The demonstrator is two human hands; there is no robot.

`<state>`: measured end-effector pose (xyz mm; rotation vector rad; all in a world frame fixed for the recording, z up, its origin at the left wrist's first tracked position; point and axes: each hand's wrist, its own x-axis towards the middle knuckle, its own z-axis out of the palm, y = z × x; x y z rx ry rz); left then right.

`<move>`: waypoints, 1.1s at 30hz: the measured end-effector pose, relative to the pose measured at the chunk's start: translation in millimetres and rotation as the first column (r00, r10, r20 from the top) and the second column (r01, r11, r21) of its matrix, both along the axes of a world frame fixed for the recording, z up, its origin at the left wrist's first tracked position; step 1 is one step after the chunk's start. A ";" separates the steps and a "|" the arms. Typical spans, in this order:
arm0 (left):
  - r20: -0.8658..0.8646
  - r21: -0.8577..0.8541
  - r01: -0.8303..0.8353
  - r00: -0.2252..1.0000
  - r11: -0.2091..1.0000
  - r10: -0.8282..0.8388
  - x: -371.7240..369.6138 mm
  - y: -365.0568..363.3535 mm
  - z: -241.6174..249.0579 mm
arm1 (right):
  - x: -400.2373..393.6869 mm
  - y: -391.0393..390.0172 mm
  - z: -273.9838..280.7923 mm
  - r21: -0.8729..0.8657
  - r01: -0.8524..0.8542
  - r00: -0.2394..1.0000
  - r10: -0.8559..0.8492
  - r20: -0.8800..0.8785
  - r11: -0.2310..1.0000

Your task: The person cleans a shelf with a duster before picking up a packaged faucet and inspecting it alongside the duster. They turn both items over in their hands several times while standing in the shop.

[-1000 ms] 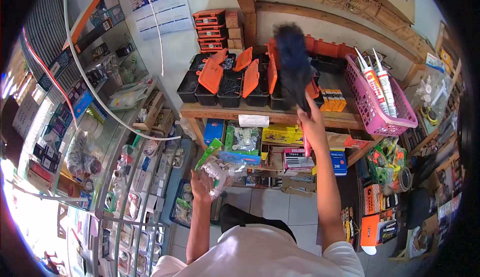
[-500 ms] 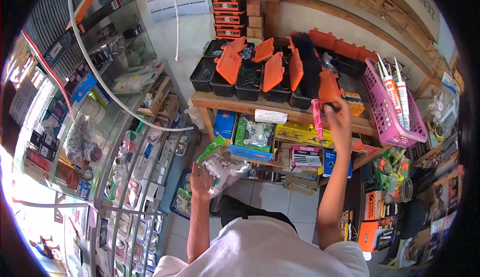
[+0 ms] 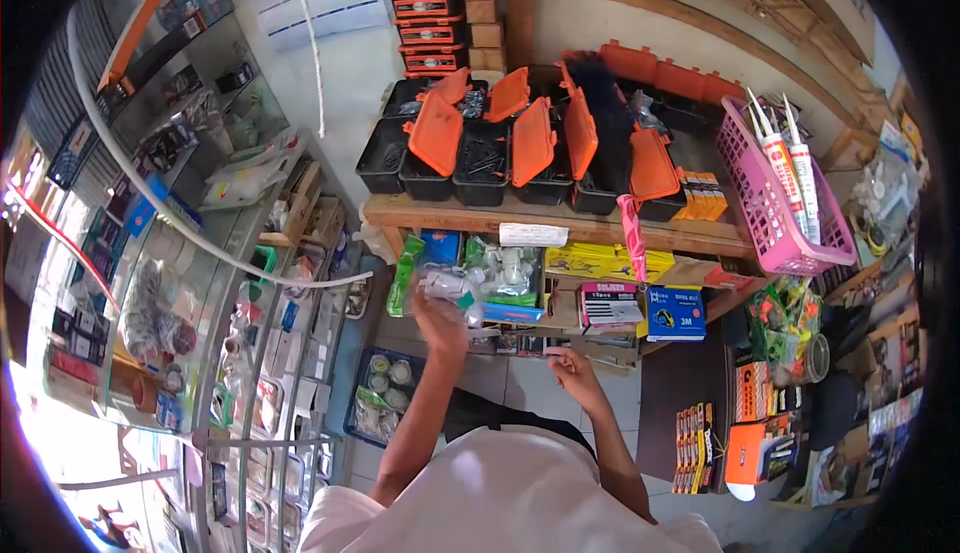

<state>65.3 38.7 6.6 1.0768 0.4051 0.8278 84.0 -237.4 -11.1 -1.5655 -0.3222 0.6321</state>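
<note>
My left hand (image 3: 440, 323) is closed on a clear plastic bag of white fittings (image 3: 448, 283) with a green label (image 3: 403, 275), at the lower shelf's left end. Just right of the bag is an open blue box (image 3: 510, 305) of similar packs. Lower and to the right, my right hand (image 3: 577, 375) is closed in front of the shelf; whether a small thing is between its fingers is too small to tell. A pink strip (image 3: 632, 238) hangs from the edge of the wooden bench (image 3: 450, 217).
Black bins with orange lids (image 3: 533, 143) line the bench. A pink basket (image 3: 790, 243) with sealant tubes stands at the right. Glass shelving (image 3: 225, 303) runs along the left, with a blue crate (image 3: 385, 393) on the floor beside it. A white rope (image 3: 312, 43) hangs at the wall.
My right hand has left the pink strip and moved down and left. My left hand has moved the bag up and right, against the lower shelf. The view has shifted slightly.
</note>
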 end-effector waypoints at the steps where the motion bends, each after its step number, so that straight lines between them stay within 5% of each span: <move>1: 0.090 -0.237 -0.126 0.984 0.963 0.151 18.5 -6.4 -4.4 | 1.5 3.0 0.4 -0.023 -0.024 0.999 0.025 0.033 0.999; 2: 0.137 -0.466 -0.209 0.943 0.860 0.303 34.8 -10.3 -4.0 | 1.0 5.5 -1.1 -0.043 -0.037 0.997 0.040 0.064 0.998; 4: 0.063 -0.454 -0.324 0.918 0.830 0.392 47.0 -11.6 -5.7 | -0.2 8.7 -12.0 -0.049 -0.050 0.998 0.051 0.029 0.998; 5: 0.000 -0.163 -0.446 0.892 0.880 0.452 50.3 -11.6 -11.2 | -1.4 9.5 -17.4 -0.059 -0.074 0.997 0.074 -0.006 0.996; 7: -0.040 0.150 -0.512 0.852 0.846 0.522 56.8 -13.5 -22.8 | -4.9 8.4 -27.5 -0.078 -0.095 0.995 0.095 -0.004 0.992; 10: 0.000 0.116 -0.352 0.935 0.929 0.354 62.7 -18.3 -2.8 | -10.2 5.7 -31.9 -0.120 -0.143 0.989 0.148 0.029 0.982; 13: -0.251 0.350 -0.198 0.922 0.915 0.296 59.9 -17.7 27.6 | -12.6 1.0 -31.4 -0.157 -0.166 0.982 0.178 0.062 0.973; 18: -0.264 0.386 0.084 0.964 0.919 0.023 66.1 23.2 -30.5 | -9.6 -1.4 -25.3 -0.165 -0.162 0.981 0.176 0.077 0.973; 20: -0.515 0.665 0.277 0.843 0.693 0.157 62.2 41.0 -42.3 | -8.7 0.3 -20.8 -0.190 -0.151 0.984 0.165 0.060 0.970; 23: -0.549 0.832 0.419 0.713 0.363 0.435 49.7 38.7 -12.7 | -7.9 3.0 -27.4 -0.176 -0.165 0.980 0.181 0.082 0.971; 28: -0.664 0.744 0.528 0.652 0.411 0.365 67.7 54.3 -25.1 | -10.1 10.3 -34.5 -0.174 -0.239 0.958 0.262 0.118 0.955; 29: -0.639 0.769 0.568 0.667 0.294 0.382 77.7 66.1 -52.0 | -11.1 12.2 -25.5 -0.215 -0.271 0.953 0.292 0.074 0.938; 32: -0.718 0.674 0.702 0.549 0.229 0.428 81.8 57.7 -34.0 | -12.8 14.8 -16.6 -0.241 -0.312 0.944 0.329 0.033 0.919; 33: -0.751 0.644 0.705 0.511 0.297 0.418 80.7 52.5 -24.2 | -13.7 14.8 -15.8 -0.232 -0.317 0.942 0.333 0.032 0.920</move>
